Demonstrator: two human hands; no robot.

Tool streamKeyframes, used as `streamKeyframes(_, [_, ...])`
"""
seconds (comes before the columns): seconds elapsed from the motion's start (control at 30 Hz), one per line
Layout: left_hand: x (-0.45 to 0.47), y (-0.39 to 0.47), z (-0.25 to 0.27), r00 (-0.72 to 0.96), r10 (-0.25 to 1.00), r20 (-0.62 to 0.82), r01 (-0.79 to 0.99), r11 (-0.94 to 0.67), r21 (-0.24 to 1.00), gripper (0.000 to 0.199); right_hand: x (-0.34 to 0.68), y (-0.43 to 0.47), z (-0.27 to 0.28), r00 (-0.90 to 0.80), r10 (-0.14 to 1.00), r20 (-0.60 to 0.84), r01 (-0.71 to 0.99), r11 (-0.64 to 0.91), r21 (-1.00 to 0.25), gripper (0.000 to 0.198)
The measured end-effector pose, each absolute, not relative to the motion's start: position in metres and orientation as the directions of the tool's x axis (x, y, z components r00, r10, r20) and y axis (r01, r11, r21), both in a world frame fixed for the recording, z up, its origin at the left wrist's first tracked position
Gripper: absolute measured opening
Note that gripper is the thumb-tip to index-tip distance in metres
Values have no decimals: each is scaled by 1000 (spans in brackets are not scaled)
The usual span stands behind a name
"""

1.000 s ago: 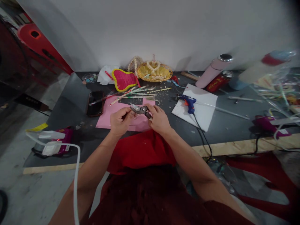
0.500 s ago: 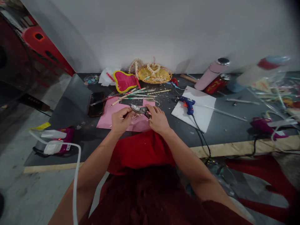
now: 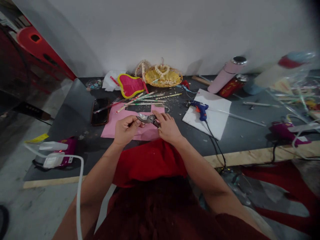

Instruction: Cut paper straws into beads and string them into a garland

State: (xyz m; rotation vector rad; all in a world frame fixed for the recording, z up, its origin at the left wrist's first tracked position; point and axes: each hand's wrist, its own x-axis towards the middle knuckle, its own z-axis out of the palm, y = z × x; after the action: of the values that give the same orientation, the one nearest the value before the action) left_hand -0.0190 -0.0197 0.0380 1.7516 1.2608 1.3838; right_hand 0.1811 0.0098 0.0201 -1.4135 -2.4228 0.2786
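My right hand is closed around the handles of a pair of pruning shears, whose blades point left over a pink sheet of paper. Close to the blades, my left hand has its thumb and fingers pinched together. Whatever is between them is too small to make out. Just beyond both hands lies a loose pile of patterned thin sticks. Small pale scraps are scattered around the sticks.
Behind the sticks are a yellow-rimmed pink piece and a yellow basket. A phone lies left. Rightward are a blue glue gun on a white board, a pink flask and a red can.
The camera view has shifted slightly. My left hand has moved a little away from the shears' pivot, toward the left. My right hand keeps its grip on the shears.
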Motion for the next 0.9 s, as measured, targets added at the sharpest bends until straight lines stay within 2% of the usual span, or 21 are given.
streamKeyframes(0.17, [-18,-20,40,-8,913,408,317,-385,867,19,176,6,24,-410,892,187,833,451,-322,52])
streamKeyframes(0.3, [-17,-18,39,-32,909,415,351,-378,857,19,175,4,24,-403,901,160,845,433,-312,47])
streamKeyframes(0.5, [-15,-14,30,-67,879,473,438,-400,805,7,178,7,22,-389,904,176,858,425,-289,51])
streamKeyframes(0.67, [-16,-15,27,-39,866,498,488,-418,766,13,181,8,23,-433,889,151,839,459,-293,67])
streamKeyframes(0.9, [-17,-16,33,13,870,493,439,-448,779,18,181,8,22,-412,893,184,848,449,-280,63])
